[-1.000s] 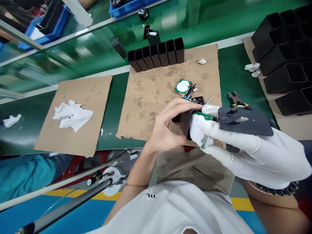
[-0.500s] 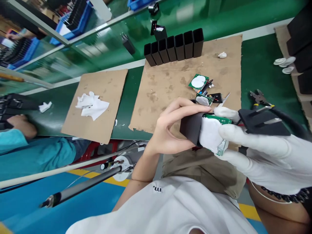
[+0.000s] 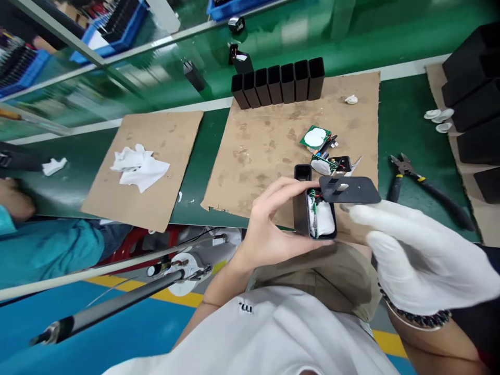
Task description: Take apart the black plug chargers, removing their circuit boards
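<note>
My left hand (image 3: 275, 213), bare, is wrapped round a black rectangular case (image 3: 301, 216) with its open end facing right. Inside the case sits a green circuit board (image 3: 312, 211) with white padding (image 3: 324, 219) filling much of the opening. A black plug cover (image 3: 353, 191) with metal prongs is tilted over the case mouth, with red wires showing below it. My right hand (image 3: 414, 250), in a white glove, has its fingertips at the cover's lower right edge and seems to hold it there; the exact grip is partly hidden.
On the cardboard (image 3: 265, 151) lie a second circuit board (image 3: 315, 137) with parts and another black case (image 3: 302, 172). Several empty black cases (image 3: 275, 86) stand behind. Cutting pliers (image 3: 404, 169) lie right, near more black cases (image 3: 472, 94). A co-worker's sleeve (image 3: 47, 250) is at left.
The circuit board and white padding have gone into the case. The plug cover has moved from on top of my right hand to over the case mouth. My right fingers have left the board.
</note>
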### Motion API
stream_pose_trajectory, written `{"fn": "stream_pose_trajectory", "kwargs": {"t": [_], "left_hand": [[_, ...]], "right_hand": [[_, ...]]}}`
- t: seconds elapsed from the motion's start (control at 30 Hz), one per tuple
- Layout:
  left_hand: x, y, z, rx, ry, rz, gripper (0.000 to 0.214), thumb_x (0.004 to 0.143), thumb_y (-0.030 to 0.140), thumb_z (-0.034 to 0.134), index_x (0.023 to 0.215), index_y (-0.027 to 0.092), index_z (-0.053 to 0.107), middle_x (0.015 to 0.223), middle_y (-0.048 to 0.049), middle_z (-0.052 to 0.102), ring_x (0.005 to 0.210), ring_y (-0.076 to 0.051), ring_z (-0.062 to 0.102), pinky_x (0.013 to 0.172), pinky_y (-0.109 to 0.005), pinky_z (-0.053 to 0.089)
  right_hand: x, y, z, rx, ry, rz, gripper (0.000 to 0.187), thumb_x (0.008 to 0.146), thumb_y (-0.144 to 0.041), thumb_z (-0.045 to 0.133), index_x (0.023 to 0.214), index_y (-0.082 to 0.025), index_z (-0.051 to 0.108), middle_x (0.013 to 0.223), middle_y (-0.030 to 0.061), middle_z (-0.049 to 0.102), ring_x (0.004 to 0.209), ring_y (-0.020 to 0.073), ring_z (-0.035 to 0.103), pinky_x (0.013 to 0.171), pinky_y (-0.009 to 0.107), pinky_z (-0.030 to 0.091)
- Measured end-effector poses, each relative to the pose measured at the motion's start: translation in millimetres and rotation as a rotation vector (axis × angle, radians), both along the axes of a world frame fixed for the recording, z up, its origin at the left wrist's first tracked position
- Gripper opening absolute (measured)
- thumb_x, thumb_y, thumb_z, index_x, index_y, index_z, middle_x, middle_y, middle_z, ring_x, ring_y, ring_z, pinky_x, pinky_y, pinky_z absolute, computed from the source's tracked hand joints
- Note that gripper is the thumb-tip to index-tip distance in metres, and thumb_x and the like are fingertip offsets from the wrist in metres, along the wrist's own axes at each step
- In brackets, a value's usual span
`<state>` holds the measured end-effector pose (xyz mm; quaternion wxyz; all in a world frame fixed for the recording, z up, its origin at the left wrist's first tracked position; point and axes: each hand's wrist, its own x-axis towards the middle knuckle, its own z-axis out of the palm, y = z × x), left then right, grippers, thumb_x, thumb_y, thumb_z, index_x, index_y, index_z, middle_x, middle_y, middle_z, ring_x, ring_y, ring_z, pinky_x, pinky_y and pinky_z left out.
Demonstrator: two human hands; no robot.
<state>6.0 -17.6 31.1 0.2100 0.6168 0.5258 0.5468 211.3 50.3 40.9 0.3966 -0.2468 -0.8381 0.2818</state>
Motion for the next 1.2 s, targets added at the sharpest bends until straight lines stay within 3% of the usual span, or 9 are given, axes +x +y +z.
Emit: {"fn": "stream_pose_trajectory", "kwargs": {"t": [0.1, 0.2, 0.33, 0.47, 0.67, 0.83, 1.0, 1.1, 1.2], "left_hand": [[-0.8, -1.1, -0.3, -0.056, -0.062, -0.087, 0.072, 0.058, 0.044, 0.098, 0.121, 0.022, 0.072, 0.110, -0.0088, 0.074, 0.101, -0.025, 0.067, 0.088, -0.037, 0.057], [-1.4, -1.6, 2.4, -0.104, -0.072, -0.142, 0.070, 0.058, 0.042, 0.097, 0.121, 0.022, 0.072, 0.111, -0.0092, 0.074, 0.102, -0.025, 0.067, 0.088, -0.037, 0.057], [6.7, -2.7, 8.5, -0.095, 0.033, 0.029, 0.059, 0.065, 0.027, 0.093, 0.119, 0.020, 0.072, 0.109, -0.0074, 0.071, 0.098, -0.021, 0.067, 0.086, -0.032, 0.056], [18.7, -3.6, 8.2, -0.018, 0.233, 0.244, 0.053, 0.069, 0.009, 0.075, 0.121, 0.018, 0.070, 0.106, -0.0055, 0.068, 0.094, -0.019, 0.066, 0.087, -0.031, 0.054], [26.0, -1.3, 0.3, 0.109, 0.466, 0.347, 0.053, 0.073, 0.011, 0.066, 0.125, 0.020, 0.065, 0.105, -0.0067, 0.071, 0.094, -0.022, 0.068, 0.087, -0.035, 0.051], [25.3, -0.8, -3.8, 0.161, 0.498, 0.355, 0.051, 0.074, 0.012, 0.067, 0.124, 0.020, 0.065, 0.101, -0.0068, 0.072, 0.090, -0.022, 0.068, 0.087, -0.036, 0.050], [32.2, -2.0, -10.1, 0.199, 0.525, 0.403, 0.050, 0.078, 0.013, 0.062, 0.128, 0.019, 0.064, 0.101, -0.0088, 0.073, 0.090, -0.023, 0.068, 0.088, -0.038, 0.049], [40.0, -2.2, -11.2, 0.155, 0.576, 0.337, 0.047, 0.083, 0.015, 0.062, 0.130, 0.016, 0.062, 0.107, -0.0103, 0.074, 0.096, -0.024, 0.069, 0.102, -0.042, 0.045], [41.7, -2.6, -6.7, 0.139, 0.558, 0.202, 0.044, 0.088, 0.022, 0.067, 0.131, 0.013, 0.061, 0.115, -0.0123, 0.074, 0.105, -0.024, 0.071, 0.117, -0.045, 0.036]], "right_hand": [[3.7, -0.9, 3.6, -0.022, 0.195, -0.192, 0.053, 0.088, -0.016, 0.070, 0.136, -0.038, 0.066, 0.125, 0.0033, 0.073, 0.105, 0.0272, 0.075, 0.091, 0.043, 0.064], [-0.5, 2.4, 8.2, -0.198, 0.213, -0.112, 0.039, 0.089, -0.017, 0.071, 0.124, -0.035, 0.073, 0.127, 0.0021, 0.074, 0.116, 0.0298, 0.072, 0.099, 0.048, 0.063], [-4.2, -0.1, 8.5, -0.251, 0.121, 0.009, 0.026, 0.085, -0.013, 0.077, 0.105, -0.029, 0.079, 0.118, 0.0008, 0.078, 0.105, 0.0255, 0.078, 0.092, 0.039, 0.068], [-8.1, -14.3, 3.4, -0.137, 0.072, -0.176, 0.039, 0.081, -0.015, 0.082, 0.117, -0.029, 0.076, 0.122, 0.0022, 0.077, 0.105, 0.0266, 0.078, 0.097, 0.041, 0.066], [-18.8, -28.6, 3.5, -0.128, -0.003, -0.351, 0.038, 0.084, -0.023, 0.080, 0.121, -0.027, 0.074, 0.114, 0.0029, 0.080, 0.090, 0.0251, 0.080, 0.084, 0.036, 0.070], [-25.3, -28.1, 1.9, -0.035, -0.021, -0.323, 0.025, 0.086, -0.020, 0.077, 0.110, -0.026, 0.076, 0.107, 0.0028, 0.081, 0.092, 0.0249, 0.080, 0.086, 0.035, 0.070], [-25.1, -31.3, -14.5, -0.220, 0.068, -0.297, 0.029, 0.081, -0.026, 0.083, 0.109, -0.022, 0.074, 0.105, 0.0054, 0.081, 0.087, 0.0240, 0.080, 0.081, 0.034, 0.070], [-9.6, -31.4, -21.7, -0.207, 0.071, -0.373, 0.027, 0.080, -0.025, 0.084, 0.105, -0.022, 0.074, 0.099, 0.0047, 0.082, 0.080, 0.0233, 0.080, 0.078, 0.036, 0.070], [13.3, -28.5, -21.4, -0.057, -0.016, -0.551, 0.029, 0.078, -0.023, 0.085, 0.106, -0.024, 0.076, 0.102, 0.0046, 0.081, 0.085, 0.0267, 0.079, 0.084, 0.042, 0.068]]}}
